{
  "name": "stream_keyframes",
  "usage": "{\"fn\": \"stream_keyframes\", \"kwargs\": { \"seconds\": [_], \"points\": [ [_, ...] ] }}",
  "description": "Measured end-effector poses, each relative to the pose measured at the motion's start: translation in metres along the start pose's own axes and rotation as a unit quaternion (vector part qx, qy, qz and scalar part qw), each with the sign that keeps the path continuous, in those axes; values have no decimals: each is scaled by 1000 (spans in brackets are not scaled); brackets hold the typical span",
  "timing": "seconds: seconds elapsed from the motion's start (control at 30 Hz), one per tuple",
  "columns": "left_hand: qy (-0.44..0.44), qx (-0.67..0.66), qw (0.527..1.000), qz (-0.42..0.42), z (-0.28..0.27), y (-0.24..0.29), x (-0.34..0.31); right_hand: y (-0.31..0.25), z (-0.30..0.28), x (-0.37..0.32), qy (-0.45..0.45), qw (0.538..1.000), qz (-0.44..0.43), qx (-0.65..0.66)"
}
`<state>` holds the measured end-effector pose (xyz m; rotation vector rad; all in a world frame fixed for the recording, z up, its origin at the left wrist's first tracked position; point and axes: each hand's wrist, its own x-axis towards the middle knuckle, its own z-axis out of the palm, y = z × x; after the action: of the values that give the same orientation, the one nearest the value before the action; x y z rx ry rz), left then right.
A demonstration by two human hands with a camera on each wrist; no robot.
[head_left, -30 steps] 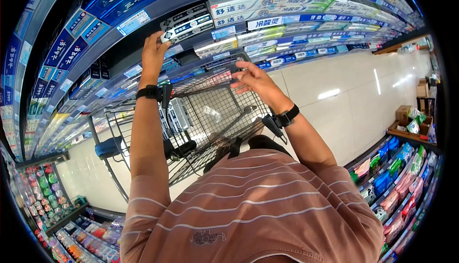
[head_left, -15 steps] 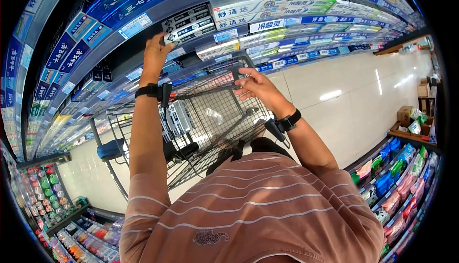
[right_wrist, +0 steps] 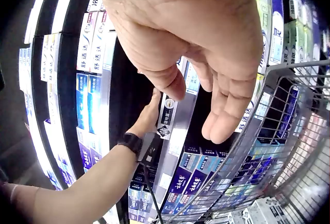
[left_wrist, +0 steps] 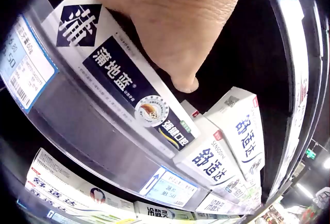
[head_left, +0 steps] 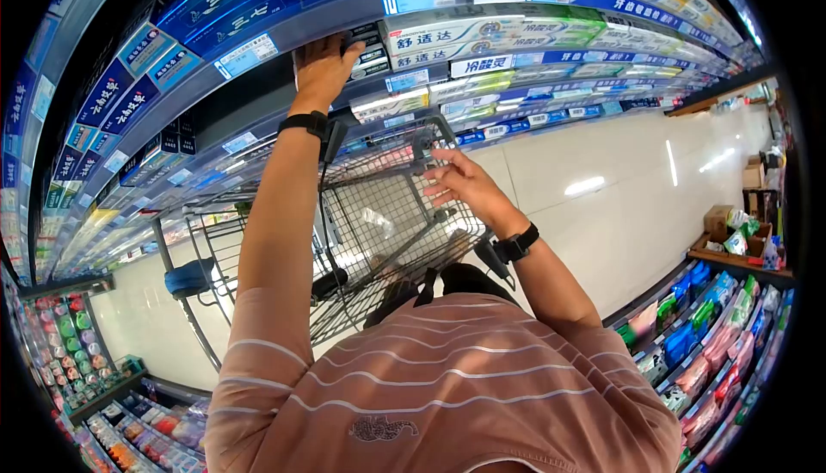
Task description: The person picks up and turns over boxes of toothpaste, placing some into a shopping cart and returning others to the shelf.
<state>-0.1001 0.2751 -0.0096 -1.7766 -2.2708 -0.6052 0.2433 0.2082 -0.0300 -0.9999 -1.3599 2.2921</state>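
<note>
The toothpaste box (left_wrist: 118, 74) is white with a slanting navy band and white characters. The neighbouring boxes (left_wrist: 242, 126) are white with blue lettering and small red tabs. The shirt (head_left: 447, 378) is dusty pink with thin white stripes. The shopping cart (head_left: 387, 206) is dark grey wire mesh, and the floor (head_left: 619, 172) is glossy cream.

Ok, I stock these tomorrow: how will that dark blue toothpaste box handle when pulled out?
The toothpaste box is long, flat-sided cardboard, so probably stiff and light, unlikely to roll. Its glossy print may slip under the left hand. Lying flat on the shelf, it should slide, not tip.
</note>
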Motion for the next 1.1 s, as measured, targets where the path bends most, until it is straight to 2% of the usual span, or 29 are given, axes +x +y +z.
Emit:
{"fn": "stream_keyframes", "kwargs": {
  "seconds": [0.07, 0.17, 0.47, 0.57, 0.6, 0.7, 0.73, 0.83, 1.1],
  "points": [
    [-36, 26, 999, -16, -3, 5, -1, 6, -3, -2, 9, 1000, 16, 12],
    [1, 8, 1000, -12, 3, 2, -6, 3, -1, -6, 14, 1000, 19, 16],
    [-40, 21, 998, -52, -5, 12, -6, 11, 8, 0, -6, 1000, 28, -2],
    [-14, 27, 998, -60, -4, 14, -6, 9, 13, -2, -12, 999, 30, -6],
    [-43, 7, 997, -70, -9, 19, -3, 7, 14, -4, -18, 999, 31, -6],
    [-27, 44, 999, -11, -2, 34, 2, 10, 12, -4, -20, 999, 39, -11],
    [-29, -32, 999, -7, 4, 38, 1, 10, 12, -5, -19, 999, 38, -20],
    [-60, -12, 998, 13, 10, 44, -4, 5, 14, -9, -21, 999, 36, -19],
    [-26, -91, 996, 6, 11, 45, -10, 10, 8, -9, -13, 999, 38, -6]
  ]
}}
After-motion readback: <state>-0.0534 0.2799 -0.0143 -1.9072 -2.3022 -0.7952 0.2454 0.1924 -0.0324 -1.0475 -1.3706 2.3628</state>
